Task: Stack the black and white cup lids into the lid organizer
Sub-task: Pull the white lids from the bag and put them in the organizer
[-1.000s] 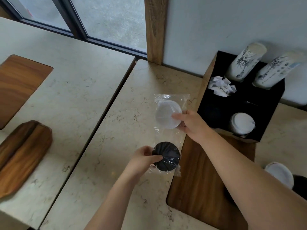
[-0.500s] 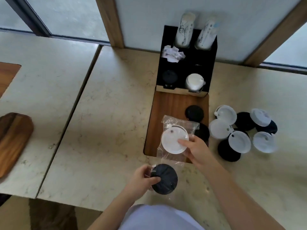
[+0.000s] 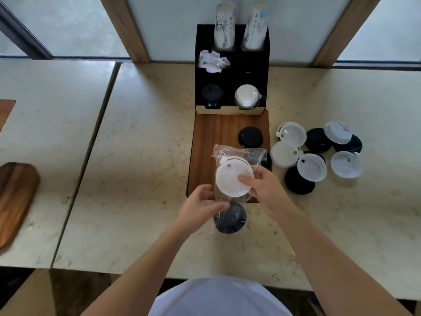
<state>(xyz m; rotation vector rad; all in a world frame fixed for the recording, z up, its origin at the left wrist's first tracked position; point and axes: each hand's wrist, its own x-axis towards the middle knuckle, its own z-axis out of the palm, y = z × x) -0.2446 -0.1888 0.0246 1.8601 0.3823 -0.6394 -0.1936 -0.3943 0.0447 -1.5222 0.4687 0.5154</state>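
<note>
A clear, crinkled plastic bag (image 3: 237, 160) is held over the near edge of the wooden tray (image 3: 218, 131), where half a second ago it was held a little lower and more spread out; the two hands have been drawn closer together, which suggests the bag is being gathered so that its contents can be taken out. The round white plastic lid (image 3: 233, 179) inside it is pinched through the film by the right hand (image 3: 264, 188), thumb on the lid's top face. Just below that grip, the round black lid (image 3: 230, 218) at the bag's lower end is held by the curled fingers of the left hand (image 3: 200, 207). Beyond both grips, the black lid organizer (image 3: 232, 71) holds a black stack (image 3: 211, 94) in its front left slot, a white stack (image 3: 246, 96) in its front right, crumpled paper (image 3: 213, 61) and two patterned cup stacks (image 3: 239, 23) behind. Loose lids (image 3: 319, 153) lie well to the right of the right hand.
</note>
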